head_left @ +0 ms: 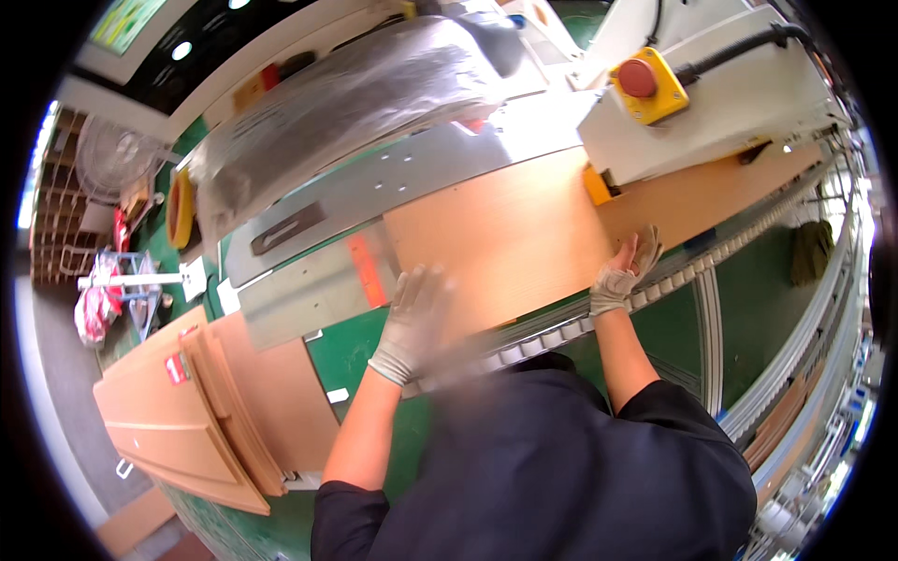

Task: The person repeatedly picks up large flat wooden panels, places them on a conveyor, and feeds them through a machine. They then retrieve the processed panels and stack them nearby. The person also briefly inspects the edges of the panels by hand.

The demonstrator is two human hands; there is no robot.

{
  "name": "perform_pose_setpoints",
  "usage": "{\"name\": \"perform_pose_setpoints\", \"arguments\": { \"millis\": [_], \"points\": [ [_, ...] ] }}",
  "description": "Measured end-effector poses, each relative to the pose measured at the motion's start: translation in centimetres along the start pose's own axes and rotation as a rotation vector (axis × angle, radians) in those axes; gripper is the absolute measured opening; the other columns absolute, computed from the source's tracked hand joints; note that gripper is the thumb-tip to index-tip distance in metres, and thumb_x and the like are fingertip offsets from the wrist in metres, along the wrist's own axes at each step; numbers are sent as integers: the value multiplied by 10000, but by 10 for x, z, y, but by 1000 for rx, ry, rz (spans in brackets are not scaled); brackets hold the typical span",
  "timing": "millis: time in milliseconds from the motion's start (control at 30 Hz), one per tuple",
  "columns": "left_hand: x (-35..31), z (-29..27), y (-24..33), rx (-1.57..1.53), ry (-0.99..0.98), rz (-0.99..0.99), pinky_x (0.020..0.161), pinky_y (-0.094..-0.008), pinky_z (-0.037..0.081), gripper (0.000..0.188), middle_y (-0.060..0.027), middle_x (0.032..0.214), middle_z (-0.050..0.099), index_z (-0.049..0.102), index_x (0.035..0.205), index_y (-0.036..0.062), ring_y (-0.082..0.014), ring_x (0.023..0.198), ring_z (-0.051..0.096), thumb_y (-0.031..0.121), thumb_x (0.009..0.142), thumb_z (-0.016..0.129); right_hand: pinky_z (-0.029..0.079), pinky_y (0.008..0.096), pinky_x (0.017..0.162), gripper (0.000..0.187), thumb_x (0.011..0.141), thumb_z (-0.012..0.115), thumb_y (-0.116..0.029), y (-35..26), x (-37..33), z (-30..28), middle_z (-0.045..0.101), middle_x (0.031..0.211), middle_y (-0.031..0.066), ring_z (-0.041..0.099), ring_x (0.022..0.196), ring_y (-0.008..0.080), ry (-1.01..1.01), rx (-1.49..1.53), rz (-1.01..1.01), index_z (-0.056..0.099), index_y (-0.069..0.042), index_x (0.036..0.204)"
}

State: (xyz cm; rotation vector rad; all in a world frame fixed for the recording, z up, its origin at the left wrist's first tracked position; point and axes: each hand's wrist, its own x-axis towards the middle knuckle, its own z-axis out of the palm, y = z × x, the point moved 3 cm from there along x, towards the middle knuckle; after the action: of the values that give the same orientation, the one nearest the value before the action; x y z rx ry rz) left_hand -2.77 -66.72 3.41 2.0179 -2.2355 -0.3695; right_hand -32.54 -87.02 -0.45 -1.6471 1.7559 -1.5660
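Note:
A light wood-coloured panel [505, 238] lies flat on the machine bed in front of me. Its right end meets a second, darker-looking panel [692, 206] that runs under the white machine head [711, 122]. At the first panel's left front corner is my left hand [412, 318] in a pale glove, fingers stretched out, partly smeared by motion. My right hand [627, 271], also gloved, is at the front edge close to where the panels meet. Its fingers are raised and apart, with nothing in them.
A roller track [561, 334] runs along the front. Behind stand a metal fence plate [393, 173] and a plastic-covered part [346, 103]. A red stop button [637, 79] sits on the machine. Several stacked panels [187, 411] are at the left, a fan [117, 154] farther back.

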Motion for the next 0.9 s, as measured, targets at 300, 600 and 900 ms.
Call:
{"name": "perform_pose_setpoints", "arguments": {
  "millis": [300,600,900],
  "points": [
    [74,-3,64,-93,61,80,1193,-514,134,906,-232,1547,246,367,1434,22,-419,1455,161,491,746,724,246,455,1162,393,1032,419,-300,74,94,-14,498,1359,107,403,1340,331,73,-338,-189,477,-23,1304],
    [-60,4,43,-69,-208,-197,740,-395,533,636,-99,929,699,626,1146,68,-257,863,684,545,738,732,101,480,1204,380,998,424,-211,-17,-33,5,458,1394,206,353,1384,347,15,-266,-324,488,0,1307],
    [-47,17,58,-51,-239,-141,678,-396,540,481,-98,805,681,625,886,81,-270,729,688,523,730,733,160,500,1188,348,1030,388,-278,57,32,-9,529,1326,117,379,1366,312,88,-27,-222,526,-55,1259]
  ]
}}
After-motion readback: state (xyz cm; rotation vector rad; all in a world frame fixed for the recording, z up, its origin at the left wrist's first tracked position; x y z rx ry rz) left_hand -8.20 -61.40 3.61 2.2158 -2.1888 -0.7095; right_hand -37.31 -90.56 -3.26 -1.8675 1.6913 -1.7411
